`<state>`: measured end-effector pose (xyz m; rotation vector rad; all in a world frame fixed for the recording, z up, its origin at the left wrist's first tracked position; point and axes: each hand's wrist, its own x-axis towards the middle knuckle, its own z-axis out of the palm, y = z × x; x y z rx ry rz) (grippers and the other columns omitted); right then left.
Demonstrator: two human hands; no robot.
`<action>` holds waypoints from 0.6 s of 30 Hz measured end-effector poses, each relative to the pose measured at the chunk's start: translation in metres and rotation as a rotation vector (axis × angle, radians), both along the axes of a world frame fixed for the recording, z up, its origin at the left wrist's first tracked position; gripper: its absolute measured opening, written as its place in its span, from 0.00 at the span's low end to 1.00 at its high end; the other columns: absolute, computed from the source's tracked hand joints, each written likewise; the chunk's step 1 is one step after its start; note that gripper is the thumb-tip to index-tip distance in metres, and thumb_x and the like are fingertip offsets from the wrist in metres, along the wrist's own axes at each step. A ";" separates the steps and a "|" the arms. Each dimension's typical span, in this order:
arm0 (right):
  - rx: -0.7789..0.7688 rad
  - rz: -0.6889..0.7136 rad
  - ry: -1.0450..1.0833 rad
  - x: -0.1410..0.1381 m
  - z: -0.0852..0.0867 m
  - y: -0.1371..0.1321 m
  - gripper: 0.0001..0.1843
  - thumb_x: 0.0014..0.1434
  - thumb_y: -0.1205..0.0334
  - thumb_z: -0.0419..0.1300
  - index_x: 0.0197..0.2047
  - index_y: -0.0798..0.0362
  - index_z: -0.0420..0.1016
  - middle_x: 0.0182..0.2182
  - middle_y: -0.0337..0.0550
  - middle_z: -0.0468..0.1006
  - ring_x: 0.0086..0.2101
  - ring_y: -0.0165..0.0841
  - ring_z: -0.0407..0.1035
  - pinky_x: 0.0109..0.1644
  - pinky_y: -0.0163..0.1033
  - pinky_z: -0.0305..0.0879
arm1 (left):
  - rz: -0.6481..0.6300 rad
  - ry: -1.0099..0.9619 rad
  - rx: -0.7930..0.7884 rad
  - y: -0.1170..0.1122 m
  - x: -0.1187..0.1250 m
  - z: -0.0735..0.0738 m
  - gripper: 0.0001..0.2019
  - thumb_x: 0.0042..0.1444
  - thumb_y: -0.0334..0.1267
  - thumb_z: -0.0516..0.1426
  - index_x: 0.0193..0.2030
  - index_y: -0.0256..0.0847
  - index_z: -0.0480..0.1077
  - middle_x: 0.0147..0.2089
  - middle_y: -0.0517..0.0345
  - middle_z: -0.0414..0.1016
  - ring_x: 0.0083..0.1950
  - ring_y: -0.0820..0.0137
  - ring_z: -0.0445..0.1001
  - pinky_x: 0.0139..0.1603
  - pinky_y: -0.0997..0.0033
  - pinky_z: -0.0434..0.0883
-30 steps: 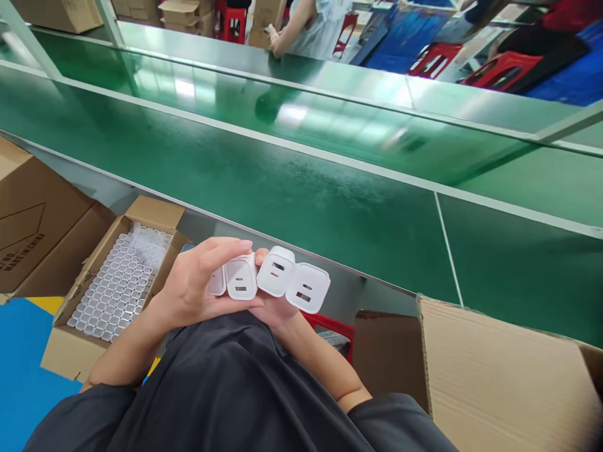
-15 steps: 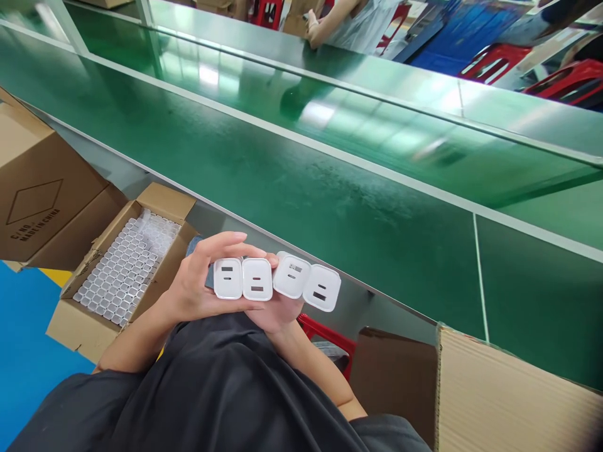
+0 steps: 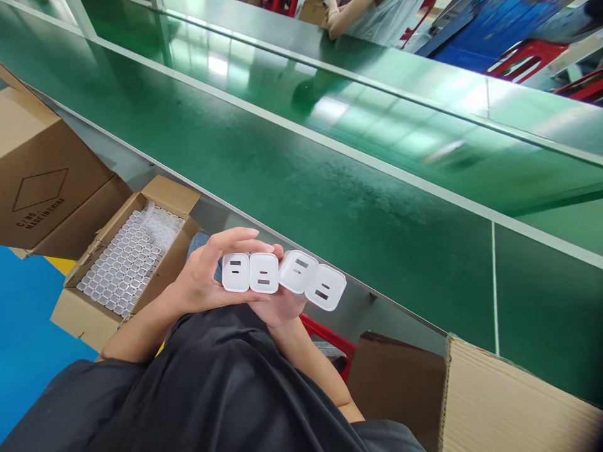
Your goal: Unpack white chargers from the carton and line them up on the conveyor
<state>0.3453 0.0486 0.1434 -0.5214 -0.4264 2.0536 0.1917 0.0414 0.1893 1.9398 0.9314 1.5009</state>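
My left hand (image 3: 202, 276) is closed around two white USB chargers (image 3: 235, 273), thumb below and fingers above. They sit side by side with their port faces towards me, each with one wide slot and one small slot. My right hand (image 3: 281, 307) is closed behind and under another pair of white USB chargers (image 3: 325, 287), which tilt down to the right. Most of the right fingers are hidden behind these chargers. The two pairs meet, or nearly meet, in the middle, above my lap at the bench edge.
An open carton (image 3: 101, 329) at the left holds many white pieces in rows, with clear plastic on top. A larger carton (image 3: 51, 182) stands behind it. Another carton (image 3: 513, 402) is at lower right. The green bench (image 3: 264, 169) runs across; a person's arm (image 3: 348, 19) rests beyond it.
The view has shifted slightly, so the bench and cartons sit a little differently in the frame. Both hands keep hold of their chargers, with the right pair turned slightly.
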 end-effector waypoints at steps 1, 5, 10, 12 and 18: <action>-0.002 -0.003 -0.017 0.000 -0.001 0.000 0.26 0.43 0.37 0.71 0.45 0.37 0.81 0.44 0.39 0.82 0.45 0.42 0.74 0.47 0.51 0.72 | 0.003 0.002 0.004 0.000 0.000 0.000 0.44 0.46 0.39 0.73 0.67 0.48 0.57 0.52 0.53 0.80 0.50 0.67 0.81 0.49 0.71 0.76; 0.006 0.004 -0.038 0.002 -0.003 0.000 0.33 0.42 0.36 0.70 0.51 0.36 0.79 0.47 0.39 0.81 0.46 0.42 0.74 0.47 0.51 0.72 | -0.019 0.002 -0.020 0.000 0.000 -0.003 0.43 0.47 0.40 0.72 0.67 0.48 0.56 0.52 0.51 0.80 0.51 0.66 0.80 0.47 0.71 0.77; -0.035 0.003 -0.040 0.002 -0.001 0.001 0.25 0.49 0.39 0.67 0.50 0.36 0.79 0.44 0.39 0.82 0.42 0.40 0.76 0.43 0.48 0.74 | 0.007 0.021 -0.036 -0.001 -0.001 -0.007 0.42 0.47 0.37 0.72 0.67 0.47 0.58 0.54 0.51 0.78 0.51 0.66 0.80 0.48 0.69 0.78; -0.039 0.003 -0.046 0.001 0.000 0.001 0.26 0.50 0.39 0.66 0.50 0.38 0.79 0.44 0.40 0.82 0.44 0.42 0.76 0.46 0.50 0.74 | 0.002 0.053 0.003 -0.001 -0.001 -0.005 0.39 0.49 0.34 0.70 0.66 0.46 0.59 0.55 0.50 0.77 0.53 0.66 0.78 0.50 0.68 0.77; -0.023 0.087 -0.037 -0.004 0.003 0.001 0.30 0.45 0.37 0.68 0.48 0.44 0.79 0.43 0.44 0.82 0.47 0.45 0.75 0.49 0.52 0.74 | 0.123 0.350 0.194 -0.001 -0.001 0.012 0.35 0.52 0.31 0.65 0.67 0.41 0.60 0.58 0.46 0.74 0.58 0.60 0.73 0.57 0.58 0.73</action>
